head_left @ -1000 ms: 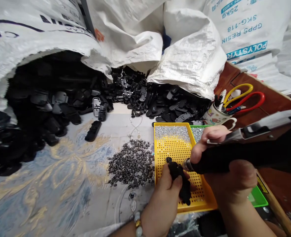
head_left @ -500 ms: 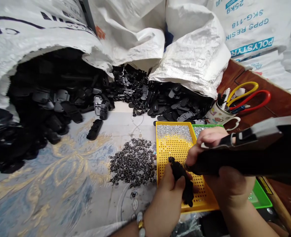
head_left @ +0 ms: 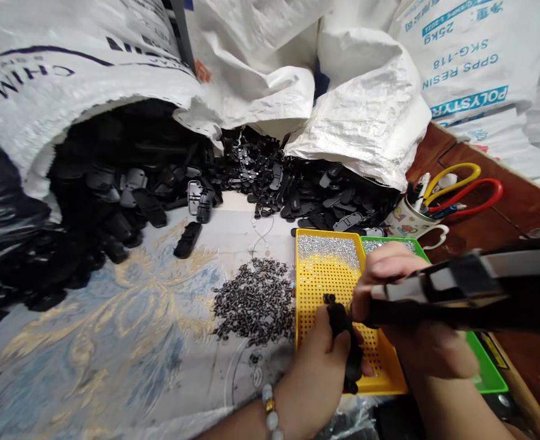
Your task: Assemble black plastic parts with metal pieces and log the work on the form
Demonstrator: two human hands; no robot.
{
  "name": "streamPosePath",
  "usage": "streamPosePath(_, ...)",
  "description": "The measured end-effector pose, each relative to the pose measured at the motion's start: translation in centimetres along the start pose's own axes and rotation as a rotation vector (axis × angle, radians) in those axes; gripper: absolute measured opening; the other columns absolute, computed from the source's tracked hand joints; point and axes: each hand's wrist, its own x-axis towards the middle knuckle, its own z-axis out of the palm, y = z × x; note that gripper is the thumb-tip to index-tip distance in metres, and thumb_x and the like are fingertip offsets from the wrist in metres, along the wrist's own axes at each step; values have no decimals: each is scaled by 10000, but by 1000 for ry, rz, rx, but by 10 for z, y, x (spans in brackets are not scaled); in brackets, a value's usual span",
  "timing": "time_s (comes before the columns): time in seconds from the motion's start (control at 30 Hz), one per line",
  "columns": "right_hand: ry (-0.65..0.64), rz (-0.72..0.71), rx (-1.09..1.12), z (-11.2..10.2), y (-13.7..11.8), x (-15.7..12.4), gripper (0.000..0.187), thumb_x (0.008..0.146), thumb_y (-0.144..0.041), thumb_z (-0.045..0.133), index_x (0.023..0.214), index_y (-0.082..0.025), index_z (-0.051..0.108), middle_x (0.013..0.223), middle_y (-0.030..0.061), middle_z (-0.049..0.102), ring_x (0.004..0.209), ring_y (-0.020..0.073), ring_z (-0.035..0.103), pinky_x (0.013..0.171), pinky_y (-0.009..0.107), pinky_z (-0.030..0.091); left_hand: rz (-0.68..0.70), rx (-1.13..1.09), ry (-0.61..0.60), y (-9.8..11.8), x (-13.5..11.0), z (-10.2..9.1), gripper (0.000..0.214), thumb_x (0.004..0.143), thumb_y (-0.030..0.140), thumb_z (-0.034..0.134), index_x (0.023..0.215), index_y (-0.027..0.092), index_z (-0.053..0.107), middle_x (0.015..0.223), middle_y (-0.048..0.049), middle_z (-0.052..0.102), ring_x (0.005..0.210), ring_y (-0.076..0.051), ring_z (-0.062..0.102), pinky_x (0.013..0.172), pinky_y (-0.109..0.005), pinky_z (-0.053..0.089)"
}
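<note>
My left hand [head_left: 316, 366] is closed round a small black plastic part [head_left: 347, 345], held over the near half of a yellow perforated tray [head_left: 318, 281]. My right hand [head_left: 412, 318] grips a black electric screwdriver [head_left: 471, 299] that lies almost level, its tip against the top of the black part. A band of small silver screws [head_left: 327, 249] fills the tray's far end. A bead bracelet is on my left wrist.
A heap of small dark metal pieces [head_left: 256, 302] lies left of the tray. A green tray [head_left: 485, 373] sits under my right hand. White sacks [head_left: 357, 116] spill black plastic parts [head_left: 127, 183] at the back. A mug with scissors [head_left: 412, 217] stands at right.
The view has shifted slightly right and down. My hands stay over the yellow tray, and the screwdriver has tilted lower, closer to level, and looks blurred.
</note>
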Motion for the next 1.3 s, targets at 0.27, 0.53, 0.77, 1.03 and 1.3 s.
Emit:
streamPosePath(0.27,-113,-91,154,-8,-6,5,297,772,-417,534,948,-181,569,827,12,456,515,106,546,417,264,404,-6,84,-14,-5,2,-4,151,863,273,399,987,187,407,946,-71,554,694,-151,596,618,-278,453)
streamPosePath(0.53,410,23,118,-5,10,21,237,758,-286,610,971,-183,594,712,-4,554,592,112,564,513,240,441,181,-172,65,23,-3,-23,250,877,208,434,1124,228,401,1102,-64,532,986,-187,581,898,-355,425)
streamPosePath(0.77,199,96,153,20,39,17,245,736,-300,654,957,-230,575,718,-21,587,640,127,579,609,290,479,421,-164,196,51,8,-49,268,840,101,476,1059,253,446,1105,-7,530,1023,-178,574,911,-349,430)
streamPosePath(1.03,218,100,190,23,57,18,226,759,-303,633,968,-244,569,701,-33,569,644,116,570,642,293,486,424,-155,201,50,11,-50,260,837,94,469,1055,235,450,1133,-24,524,1018,-188,578,886,-349,454)
streamPosePath(1.3,219,122,186,25,59,15,230,746,-272,652,959,-244,571,808,-13,592,667,113,580,600,267,494,432,-182,189,50,12,-52,343,828,73,463,1112,260,429,1149,-23,525,1010,-175,582,898,-346,454)
